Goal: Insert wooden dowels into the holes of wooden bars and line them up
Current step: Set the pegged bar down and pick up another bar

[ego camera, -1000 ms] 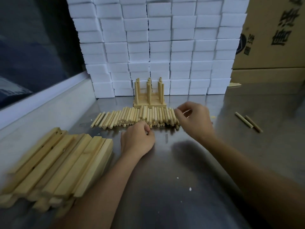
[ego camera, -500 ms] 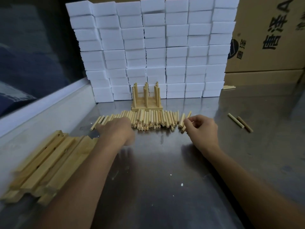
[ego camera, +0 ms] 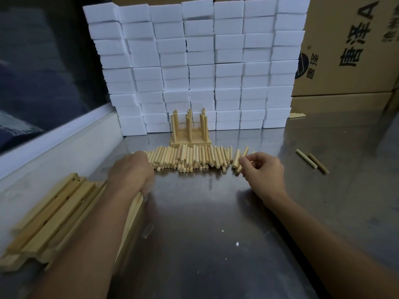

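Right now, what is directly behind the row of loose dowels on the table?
Behind the loose dowels stand finished bars with upright dowels, then a wall of white blocks. The bars hide the blocks' bottom edge there, so whether they touch cannot be seen.

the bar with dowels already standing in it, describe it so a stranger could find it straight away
Look at the wall of white blocks at the back of the metal table. At its foot, just behind the row of loose dowels, sits the finished bar. It alone has dowels standing upright; the others lie flat.
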{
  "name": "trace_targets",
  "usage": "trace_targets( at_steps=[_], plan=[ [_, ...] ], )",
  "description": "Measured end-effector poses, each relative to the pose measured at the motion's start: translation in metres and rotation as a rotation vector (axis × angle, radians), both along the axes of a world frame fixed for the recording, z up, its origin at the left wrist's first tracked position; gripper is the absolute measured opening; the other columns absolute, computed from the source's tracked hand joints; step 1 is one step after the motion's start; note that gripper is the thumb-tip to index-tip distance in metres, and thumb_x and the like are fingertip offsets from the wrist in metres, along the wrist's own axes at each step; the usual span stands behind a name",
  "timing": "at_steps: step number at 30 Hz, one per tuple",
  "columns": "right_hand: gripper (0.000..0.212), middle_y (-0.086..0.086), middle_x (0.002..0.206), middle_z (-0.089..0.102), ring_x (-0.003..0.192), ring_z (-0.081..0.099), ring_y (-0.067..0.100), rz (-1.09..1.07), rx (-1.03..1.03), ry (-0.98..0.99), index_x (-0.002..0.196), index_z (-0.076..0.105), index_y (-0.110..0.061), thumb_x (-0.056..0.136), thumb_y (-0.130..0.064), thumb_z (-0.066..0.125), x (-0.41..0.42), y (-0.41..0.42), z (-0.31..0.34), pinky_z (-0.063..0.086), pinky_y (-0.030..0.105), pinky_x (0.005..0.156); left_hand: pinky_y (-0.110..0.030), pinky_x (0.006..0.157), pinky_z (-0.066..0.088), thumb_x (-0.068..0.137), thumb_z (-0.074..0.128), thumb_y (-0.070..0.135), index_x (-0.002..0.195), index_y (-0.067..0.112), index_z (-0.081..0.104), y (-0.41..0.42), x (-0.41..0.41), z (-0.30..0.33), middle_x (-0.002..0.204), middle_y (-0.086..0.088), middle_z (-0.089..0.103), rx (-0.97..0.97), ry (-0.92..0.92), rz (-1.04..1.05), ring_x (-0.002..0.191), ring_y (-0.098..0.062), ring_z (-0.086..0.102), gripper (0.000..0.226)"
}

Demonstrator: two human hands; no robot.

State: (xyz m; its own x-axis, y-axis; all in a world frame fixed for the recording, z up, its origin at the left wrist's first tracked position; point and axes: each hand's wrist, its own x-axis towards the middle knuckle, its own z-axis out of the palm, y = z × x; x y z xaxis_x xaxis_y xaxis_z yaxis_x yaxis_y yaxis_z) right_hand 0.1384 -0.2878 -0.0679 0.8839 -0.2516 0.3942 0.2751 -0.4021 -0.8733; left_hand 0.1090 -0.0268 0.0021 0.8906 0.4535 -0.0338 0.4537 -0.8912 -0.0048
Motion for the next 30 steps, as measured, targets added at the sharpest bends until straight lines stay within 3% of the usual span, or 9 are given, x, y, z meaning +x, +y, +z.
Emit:
trace_targets(
  at_steps=[3,5,7,10,14,18,22,26,30],
  plan=[
    [0.011,0.004,0.068,0.07,0.069,0.069,0.026,0.003,-0.012,-0.002,0.087,0.073,-0.016,0.092,-0.025,0.068,0.0,0.0,-0.001,0.06,0.045,0.071,-0.034,0.07,0.041,0.079,0.074,0.011,0.098,0.012,0.057,-0.001,-0.002,0.0,0.112,-0.015,0.063,-0.052,-0.175,0.021,0.086,-0.03,0.052,0.026],
    [0.011,0.004,0.068,0.07,0.069,0.069,0.026,0.002,-0.009,-0.003,0.087,0.073,-0.016,0.092,-0.025,0.068,0.001,-0.001,-0.001,0.06,0.046,0.071,-0.035,0.07,0.041,0.082,0.067,0.007,0.086,0.014,0.048,-0.003,-0.002,0.0,0.094,-0.013,0.057,-0.073,-0.261,0.029,0.081,-0.028,0.045,0.02],
    [0.011,0.004,0.068,0.07,0.069,0.069,0.026,0.001,-0.002,-0.003,0.087,0.072,-0.017,0.092,-0.025,0.068,0.001,-0.001,-0.002,0.061,0.046,0.071,-0.036,0.068,0.04,0.085,0.062,0.005,0.087,0.013,0.048,-0.005,-0.003,0.001,0.077,-0.007,0.043,-0.079,-0.343,0.015,0.078,-0.028,0.044,0.016],
    [0.01,0.004,0.068,0.071,0.069,0.069,0.027,0.008,0.008,-0.005,0.086,0.072,-0.018,0.092,-0.024,0.068,0.001,0.0,-0.002,0.061,0.046,0.072,-0.036,0.068,0.041,0.085,0.063,0.003,0.099,0.01,0.059,-0.007,-0.002,0.002,0.087,-0.01,0.051,-0.14,-0.418,-0.026,0.083,-0.03,0.05,0.016],
    [0.01,0.002,0.065,0.069,0.065,0.068,0.023,0.016,-0.015,-0.042,0.083,0.071,-0.018,0.092,-0.022,0.067,-0.001,0.001,-0.001,0.06,0.044,0.071,-0.03,0.069,0.043,0.08,0.068,-0.002,0.088,0.02,0.066,-0.016,0.001,0.0,0.099,-0.006,0.066,-0.388,-0.502,-0.135,0.084,-0.023,0.059,0.024],
    [0.012,-0.001,0.061,0.066,0.058,0.062,0.016,0.109,-0.154,-0.164,0.083,0.071,-0.018,0.093,-0.024,0.067,-0.01,0.007,0.001,0.056,0.038,0.062,-0.022,0.064,0.05,0.078,0.078,0.002,0.076,0.025,0.063,-0.033,0.003,-0.003,0.081,0.006,0.068,-0.669,-0.624,-0.29,0.075,-0.007,0.064,0.028],
    [0.019,-0.007,0.065,0.066,0.062,0.061,0.008,0.245,-0.231,-0.23,0.086,0.072,-0.019,0.093,-0.035,0.064,-0.022,0.021,0.004,0.051,0.026,0.057,-0.028,0.071,0.057,0.079,0.08,0.008,0.078,0.026,0.066,-0.054,0.002,-0.008,0.083,0.009,0.069,-0.914,-0.741,-0.346,0.078,-0.006,0.066,0.022],
    [0.017,0.0,0.078,0.073,0.071,0.07,0.014,0.48,-0.04,-0.074,0.098,0.07,-0.018,0.096,-0.033,0.062,-0.031,0.038,0.008,0.053,0.021,0.059,-0.014,0.059,0.053,0.083,0.076,0.006,0.08,0.022,0.068,-0.067,0.002,-0.013,0.085,0.003,0.069,-1.115,-0.835,-0.319,0.077,-0.002,0.067,0.018],
    [0.016,0.012,0.088,0.076,0.08,0.074,0.024,0.705,0.351,0.238,0.111,0.066,-0.01,0.098,-0.017,0.062,-0.035,0.048,0.011,0.059,0.032,0.068,-0.044,0.081,0.061,0.087,0.068,-0.002,0.086,0.015,0.068,-0.073,0.001,-0.016,0.095,-0.01,0.072,-1.375,-0.838,-0.252,0.09,-0.024,0.073,0.018]
  ],
)
